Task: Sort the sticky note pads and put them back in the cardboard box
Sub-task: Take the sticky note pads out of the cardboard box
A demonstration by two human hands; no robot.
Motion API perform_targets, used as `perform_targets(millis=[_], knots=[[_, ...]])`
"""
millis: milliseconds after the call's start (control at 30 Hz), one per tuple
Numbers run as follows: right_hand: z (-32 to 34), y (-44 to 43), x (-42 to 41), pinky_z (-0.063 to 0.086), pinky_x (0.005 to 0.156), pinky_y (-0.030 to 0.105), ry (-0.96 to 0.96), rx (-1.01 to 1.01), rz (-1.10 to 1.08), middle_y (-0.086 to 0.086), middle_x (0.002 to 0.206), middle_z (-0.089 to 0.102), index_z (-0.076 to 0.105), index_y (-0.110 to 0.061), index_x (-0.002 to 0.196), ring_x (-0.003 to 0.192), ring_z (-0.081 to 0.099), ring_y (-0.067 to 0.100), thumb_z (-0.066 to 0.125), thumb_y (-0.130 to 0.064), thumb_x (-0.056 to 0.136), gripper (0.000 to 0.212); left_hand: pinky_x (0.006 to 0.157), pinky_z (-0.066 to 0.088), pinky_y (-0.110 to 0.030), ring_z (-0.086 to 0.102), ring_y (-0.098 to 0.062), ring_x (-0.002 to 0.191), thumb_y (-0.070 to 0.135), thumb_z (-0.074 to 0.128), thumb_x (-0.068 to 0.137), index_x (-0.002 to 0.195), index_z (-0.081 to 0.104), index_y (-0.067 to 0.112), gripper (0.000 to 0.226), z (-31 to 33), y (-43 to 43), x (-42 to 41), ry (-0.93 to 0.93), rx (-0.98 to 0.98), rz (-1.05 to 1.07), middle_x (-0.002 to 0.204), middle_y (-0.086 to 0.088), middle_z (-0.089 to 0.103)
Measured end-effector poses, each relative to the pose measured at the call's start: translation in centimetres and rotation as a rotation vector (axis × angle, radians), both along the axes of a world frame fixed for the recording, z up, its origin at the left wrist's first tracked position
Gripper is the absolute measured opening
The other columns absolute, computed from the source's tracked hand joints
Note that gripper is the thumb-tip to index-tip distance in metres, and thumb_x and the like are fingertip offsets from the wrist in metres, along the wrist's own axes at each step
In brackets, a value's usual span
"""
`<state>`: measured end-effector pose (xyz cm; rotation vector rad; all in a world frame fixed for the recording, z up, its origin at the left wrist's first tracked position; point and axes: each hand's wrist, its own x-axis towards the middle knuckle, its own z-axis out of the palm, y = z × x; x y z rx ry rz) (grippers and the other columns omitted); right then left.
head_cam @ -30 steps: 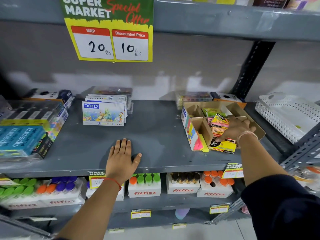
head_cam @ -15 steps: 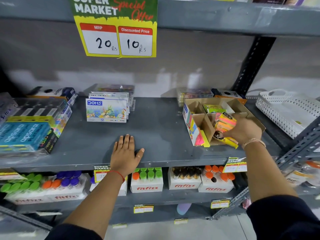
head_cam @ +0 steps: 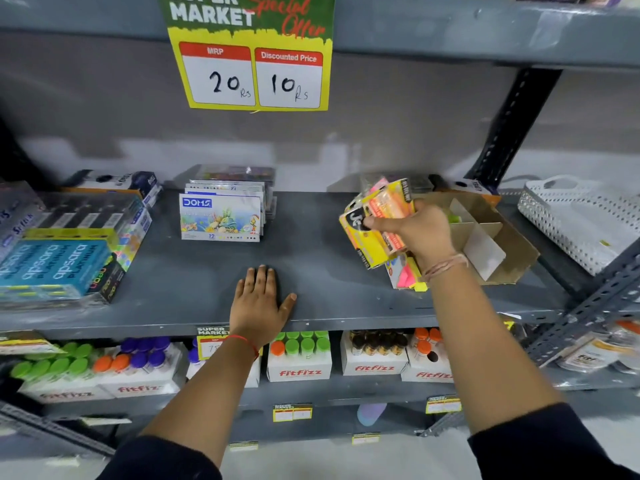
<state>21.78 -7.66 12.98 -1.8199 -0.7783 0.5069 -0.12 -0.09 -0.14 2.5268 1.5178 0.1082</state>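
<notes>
A brown cardboard box (head_cam: pixel 502 251) with dividers lies on the grey shelf (head_cam: pixel 311 271) at the right, its compartments mostly bare. My right hand (head_cam: pixel 419 230) grips a stack of sticky note pads (head_cam: pixel 374 220), yellow, orange and pink, lifted above the shelf just left of the box. A few pink and yellow pads (head_cam: pixel 408 277) remain at the box's front corner, partly hidden by my wrist. My left hand (head_cam: pixel 258 299) rests flat on the shelf's front edge, fingers together, holding nothing.
DOMS colour packs (head_cam: pixel 221 216) stand at the shelf's middle back. Apsara boxes (head_cam: pixel 55 265) fill the left. A white perforated basket (head_cam: pixel 581 223) sits right of the upright post. Fitfizz bottle cartons (head_cam: pixel 301 358) line the shelf below. A price sign (head_cam: pixel 252 74) hangs above.
My right hand has closed on the stack of pads inside the box and lifted it out, up and to the left. The left hand has stayed flat on the shelf.
</notes>
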Motion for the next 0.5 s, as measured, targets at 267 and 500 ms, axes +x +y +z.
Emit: perform_targets(millis=[267,500], knots=[[-3.2,2.1,-0.9,0.056,0.086,0.048,-0.037,-0.168,0.192,0.011,0.094,0.074,0.067,-0.003,0.09,0.088,0.07,0.029,0.091,-0.035,0.04,0.063,0.12,0.003,-0.039,0.002,-0.027,0.147,0.062,0.003,0.078,0.145,0.006,0.007,0.087,-0.1,0.1,0.0,0.005,0.004,-0.007,0.158,-0.011,0.007],[-3.7,2.9,-0.8,0.053,0.093,0.041,-0.103,-0.394,0.415,0.01,0.106,0.066,0.06,-0.006,0.112,0.097,0.066,0.027,0.088,-0.016,0.056,0.063,0.12,0.003,-0.038,0.002,-0.026,0.147,0.062,-0.006,0.072,0.145,0.006,0.007,0.093,-0.3,0.2,0.0,0.021,0.021,-0.009,0.158,-0.011,0.007]])
